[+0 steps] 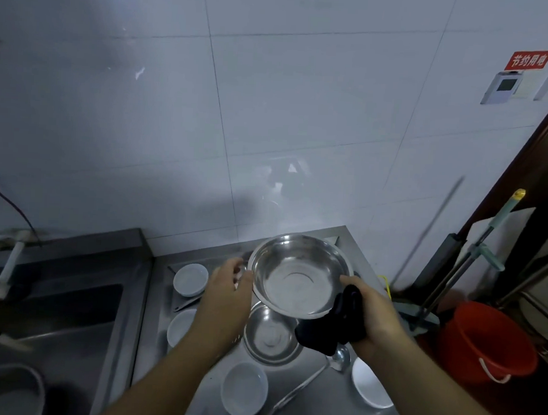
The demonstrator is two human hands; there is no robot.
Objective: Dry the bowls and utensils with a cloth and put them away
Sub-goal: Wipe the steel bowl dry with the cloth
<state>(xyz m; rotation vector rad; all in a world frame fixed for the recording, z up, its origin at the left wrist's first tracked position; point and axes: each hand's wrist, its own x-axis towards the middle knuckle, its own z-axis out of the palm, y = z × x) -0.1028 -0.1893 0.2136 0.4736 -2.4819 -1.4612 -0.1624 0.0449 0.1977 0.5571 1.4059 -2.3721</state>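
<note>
A large steel bowl (297, 275) is held up, tilted toward me, above the steel counter (316, 396). My left hand (229, 287) grips its left rim. My right hand (372, 311) holds a black cloth (333, 328) bunched against the bowl's right rim. Beneath it a second steel bowl (270, 335) sits on the counter. Several white bowls lie around: one at back left (190, 279), one left of my arm (179, 326), one in front (244, 389), one at the right (368, 386). A steel ladle (314, 377) lies between them.
A sink (67, 314) with a white tap (9, 263) is on the left, a grey pot (6, 390) at its near corner. An orange bucket (488, 339) and mop handles (466, 268) stand to the right by a dark door frame. Tiled wall lies behind.
</note>
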